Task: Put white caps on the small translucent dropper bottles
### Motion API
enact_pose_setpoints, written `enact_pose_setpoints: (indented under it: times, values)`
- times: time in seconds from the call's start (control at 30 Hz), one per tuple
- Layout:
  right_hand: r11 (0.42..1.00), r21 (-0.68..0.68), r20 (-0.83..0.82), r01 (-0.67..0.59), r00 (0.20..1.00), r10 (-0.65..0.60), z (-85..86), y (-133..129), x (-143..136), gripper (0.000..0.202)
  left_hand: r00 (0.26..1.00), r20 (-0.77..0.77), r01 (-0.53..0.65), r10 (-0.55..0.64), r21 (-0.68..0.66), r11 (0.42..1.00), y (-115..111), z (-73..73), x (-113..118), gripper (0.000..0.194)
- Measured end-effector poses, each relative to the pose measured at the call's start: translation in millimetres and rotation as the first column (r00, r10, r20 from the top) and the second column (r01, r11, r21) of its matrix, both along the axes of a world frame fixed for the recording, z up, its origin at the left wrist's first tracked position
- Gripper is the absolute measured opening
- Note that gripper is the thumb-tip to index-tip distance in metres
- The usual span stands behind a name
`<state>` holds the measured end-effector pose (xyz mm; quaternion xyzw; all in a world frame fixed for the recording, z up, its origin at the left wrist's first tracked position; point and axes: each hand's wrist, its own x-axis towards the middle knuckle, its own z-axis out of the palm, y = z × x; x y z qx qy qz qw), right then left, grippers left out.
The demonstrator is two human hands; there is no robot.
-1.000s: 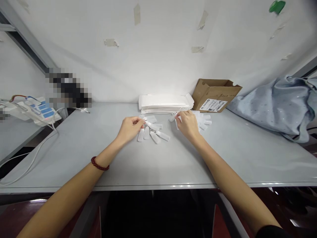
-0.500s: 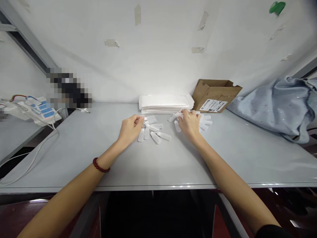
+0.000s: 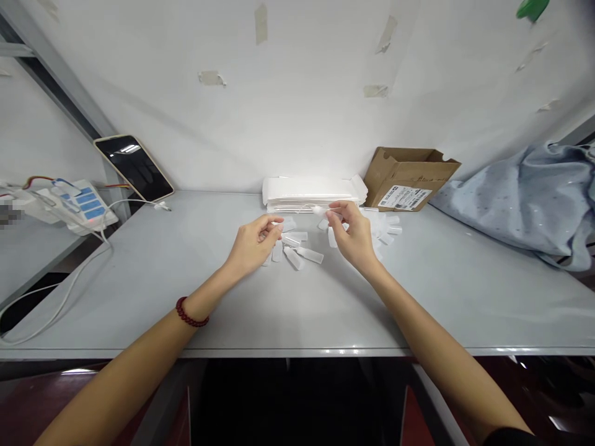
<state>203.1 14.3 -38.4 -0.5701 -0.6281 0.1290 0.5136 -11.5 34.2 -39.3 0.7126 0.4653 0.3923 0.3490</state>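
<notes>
My right hand (image 3: 354,238) pinches a small translucent plastic piece (image 3: 320,210) with a white tip, raised a little over the table and pointing left. Beneath and beside that hand lies a pile of similar clear pieces (image 3: 387,230). My left hand (image 3: 253,244) is closed, thumb against fingers, at the left edge of a second spread of frosted pieces (image 3: 294,257); whatever it grips is too small to make out. Behind both hands rests a stack of flat white boxes (image 3: 313,193).
An open brown carton (image 3: 411,179) stands right of the stack, beside a light blue cloth bag (image 3: 520,204). At the left, a phone (image 3: 134,167) leans on the wall near a power strip (image 3: 86,204) and white cable (image 3: 77,279). The grey table (image 3: 297,316) ends close to me.
My right hand has lifted from its pile, turned leftward and now shows a piece between its fingers. My left hand has shifted slightly right over the left pieces.
</notes>
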Motion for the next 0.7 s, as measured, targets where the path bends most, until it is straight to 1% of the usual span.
enact_pose_setpoints:
  times: [0.13,0.23,0.47,0.6,0.7]
  values:
    - [0.993,-0.033,-0.036,-0.116,0.993,0.115,-0.2,-4.4,-8.0,0.018,0.999,0.035,0.035,-0.034,-0.033,0.999,-3.8,1.1,1.9,0.037]
    - [0.984,-0.055,-0.042,-0.172,0.985,0.17,1.2,-7.0,-11.4,0.016,0.996,0.082,0.041,-0.038,-0.04,0.998,-4.1,1.1,2.9,0.037]
    - [0.968,-0.089,-0.074,-0.234,0.971,0.228,3.1,-9.2,-11.3,0.017,0.985,0.168,0.05,-0.041,-0.054,0.997,0.0,-0.3,2.2,0.027]
    - [0.95,-0.102,-0.131,-0.295,0.951,0.281,5.1,-10.0,-11.2,0.019,0.962,0.269,0.066,-0.037,-0.1,0.993,-0.2,3.6,2.2,0.027]
    - [0.941,-0.111,-0.171,-0.32,0.939,0.299,6.6,-11.1,-11.9,0.019,0.946,0.321,0.094,-0.041,-0.152,0.984,-1.9,7.6,2.6,0.026]
